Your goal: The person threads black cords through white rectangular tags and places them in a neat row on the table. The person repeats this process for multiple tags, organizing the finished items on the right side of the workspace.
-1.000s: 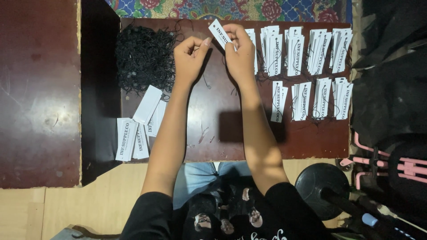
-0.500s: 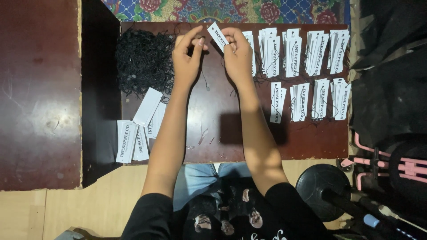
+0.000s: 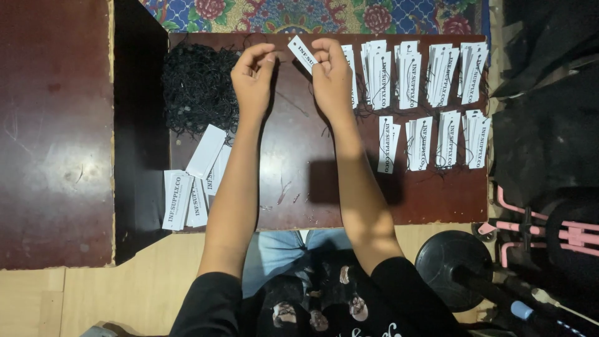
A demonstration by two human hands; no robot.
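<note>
Dark desk (image 3: 299, 187) carries a tilted white tag (image 3: 302, 53) pinched by right hand (image 3: 331, 78), left hand (image 3: 253, 75) fingers pinched just beside.

Worktop (image 3: 312, 187): dark reddish-brown, glossy, a few pale scratches. Second surface at left (image 3: 56, 125): same reddish brown, faintly scuffed. Paper tag (image 3: 302, 54) at the fingers: white with black print. Tag stacks at right (image 3: 424, 81): white, black print, thin black strings. Loose tags at left (image 3: 190, 187): white, black print. Heap of cord (image 3: 198, 87): black. Rug (image 3: 312, 15) beyond the worktop: blue ground, red flowers, green leaves. Floor (image 3: 125, 293): pale tan wood. Sleeves (image 3: 206, 306): black. Round weight (image 3: 452, 268): black. Frame at right (image 3: 543, 228): pink.
</note>
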